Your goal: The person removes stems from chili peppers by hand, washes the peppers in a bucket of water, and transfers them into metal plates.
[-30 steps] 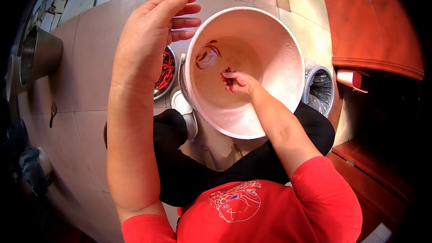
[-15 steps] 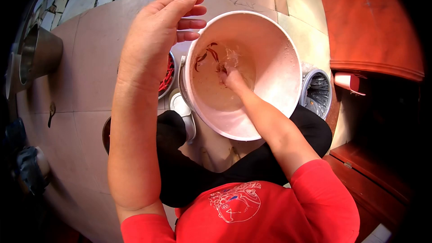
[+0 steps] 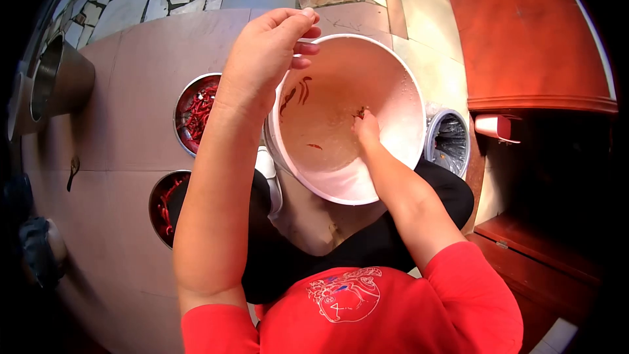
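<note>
My right hand (image 3: 367,130) is down inside a large white bucket (image 3: 400,157) of murky water. Its fingers are closed, and a small dark clump (image 3: 360,112) shows at the fingertips, too small to name. A few red chili peppers (image 3: 304,90) float near the bucket's left wall, and another pepper (image 3: 314,146) drifts by itself lower down. Raised over the bucket's upper left rim is my left hand (image 3: 278,46), holding nothing, with its fingers loosely bent and apart.
Left of the bucket stand two metal bowls of red chili peppers, one bowl (image 3: 177,115) partly behind my left forearm, the other bowl (image 3: 154,223) nearer me. A lined trash bin (image 3: 466,147) is at the right, beside red cabinetry (image 3: 531,39). A metal pot (image 3: 72,78) lies far left.
My right hand has moved right within the bucket, away from the floating peppers. The view has shifted, and both bowls now show more fully. My left hand remains raised near the rim.
</note>
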Demonstrator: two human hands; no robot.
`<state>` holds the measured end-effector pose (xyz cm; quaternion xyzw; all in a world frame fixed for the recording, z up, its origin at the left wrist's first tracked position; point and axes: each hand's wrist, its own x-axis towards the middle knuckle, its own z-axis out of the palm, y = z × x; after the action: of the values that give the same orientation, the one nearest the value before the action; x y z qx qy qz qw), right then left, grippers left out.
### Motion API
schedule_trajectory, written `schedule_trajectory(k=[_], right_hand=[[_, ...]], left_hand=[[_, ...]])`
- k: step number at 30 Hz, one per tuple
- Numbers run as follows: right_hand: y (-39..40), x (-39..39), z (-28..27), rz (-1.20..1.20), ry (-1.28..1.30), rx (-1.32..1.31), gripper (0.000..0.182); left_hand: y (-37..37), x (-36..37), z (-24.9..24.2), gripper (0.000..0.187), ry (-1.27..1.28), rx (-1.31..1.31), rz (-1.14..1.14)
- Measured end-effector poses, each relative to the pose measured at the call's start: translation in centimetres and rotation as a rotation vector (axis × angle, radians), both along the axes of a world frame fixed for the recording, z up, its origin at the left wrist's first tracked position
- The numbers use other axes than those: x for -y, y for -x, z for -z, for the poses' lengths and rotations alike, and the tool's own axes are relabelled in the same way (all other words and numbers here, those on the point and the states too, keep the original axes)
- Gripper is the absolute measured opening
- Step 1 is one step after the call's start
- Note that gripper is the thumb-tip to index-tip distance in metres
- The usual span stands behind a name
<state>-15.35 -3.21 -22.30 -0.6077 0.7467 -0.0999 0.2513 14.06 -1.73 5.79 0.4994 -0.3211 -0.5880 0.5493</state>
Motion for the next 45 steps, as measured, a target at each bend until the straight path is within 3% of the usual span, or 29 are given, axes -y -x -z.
schedule_trajectory(k=[2,4,6,7,9,14,16,17,21,23,25,27,30,31,33,35,36,38,39,41,43,45], right_hand=[[-1.3,0.2,-0.4,0.432,-0.292,0.628,0.016],[-3.0,-0.4,-1.4,0.337,-0.358,0.672,0.015],[-4.0,-0.8,-1.6,-0.047,-0.692,0.585,0.014],[-4.6,-1.0,-1.7,-0.05,-0.691,0.587,0.014],[-5.4,-1.9,-1.5,-0.332,-0.738,0.513,0.013],[-8.4,-4.4,-0.9,-0.459,-0.806,0.404,0.014],[-9.5,-5.3,-1.2,-0.84,-0.895,0.078,0.018],[-9.7,-5.5,-0.8,-0.697,-0.934,0.172,0.018],[-9.7,-5.3,-1.1,-0.652,-0.82,0.424,0.017],[-9.7,-4.6,-2.0,-0.522,-0.853,0.398,0.019],[-5.7,-2.2,4.0,-0.199,-0.656,0.366,0.024],[-1.2,-0.7,3.3,-0.019,-0.247,-0.035,0.028],[-0.5,-2.1,-1.3,-0.077,-0.248,-0.119,0.028],[-0.6,-1.4,1.7,-0.381,-0.449,-0.096,0.032],[-3.9,-0.4,1.7,-0.692,-0.629,-0.076,0.036],[-6.7,-0.6,-2.0,-0.436,-0.635,-0.174,0.045],[-6.1,0.2,-3.7,-0.421,-0.613,-0.177,0.045],[-4.5,1.8,-7.8,-0.23,-0.575,0.092,0.049],[-4.8,2.0,-11.9,-0.071,-0.603,0.429,0.046],[-3.3,2.3,-16.7,0.026,-0.607,0.953,0.045],[-3.2,1.2,-21.7,0.097,-0.482,1.295,0.044],[-3.3,-0.2,-24.5,0.064,-0.408,1.417,0.042]], left_hand=[[0.4,-0.3,-0.4,0.032,0.038,0.006,0.037],[0.7,-0.7,-0.5,0.032,0.035,0.015,0.041],[0.7,-1.0,-0.6,0.032,0.039,0.03,0.04],[0.6,-1.1,-0.5,0.032,0.039,0.025,0.038],[0.2,-1.3,-0.3,0.032,0.033,0.019,0.028],[-0.6,-1.1,-0.6,0.032,0.027,0.037,0.005],[-1.3,-1.1,-0.7,0.032,0.026,0.042,-0.019],[-1.6,-1.1,-0.7,0.032,0.037,0.04,-0.044],[-3.1,-0.9,-0.3,0.035,0.086,0.043,-0.062],[-3.7,-1.0,-0.3,0.036,0.076,0.044,-0.079],[-4.3,-1.1,-0.4,0.037,0.05,0.033,-0.12],[-4.6,-1.2,-0.3,0.037,0.056,0.037,-0.121],[-4.2,-1.2,0.0,0.036,0.064,0.033,-0.147],[-3.7,-1.1,0.1,0.035,0.039,0.042,-0.129],[-2.5,-0.8,0.1,0.033,0.001,0.039,-0.094],[-1.2,-0.6,0.6,0.033,-0.016,0.035,-0.049],[-0.3,-0.4,0.8,0.033,-0.02,0.02,-0.02],[2.0,-0.4,1.2,0.036,-0.079,0.026,0.008],[3.4,-0.5,1.9,0.04,-0.097,-0.011,0.0],[6.2,-0.4,5.5,0.056,-0.098,-0.068,-0.012],[9.2,-1.7,6.4,0.068,-0.254,-0.175,-0.059],[11.9,-2.4,5.7,0.069,-0.308,-0.518,-0.131]])
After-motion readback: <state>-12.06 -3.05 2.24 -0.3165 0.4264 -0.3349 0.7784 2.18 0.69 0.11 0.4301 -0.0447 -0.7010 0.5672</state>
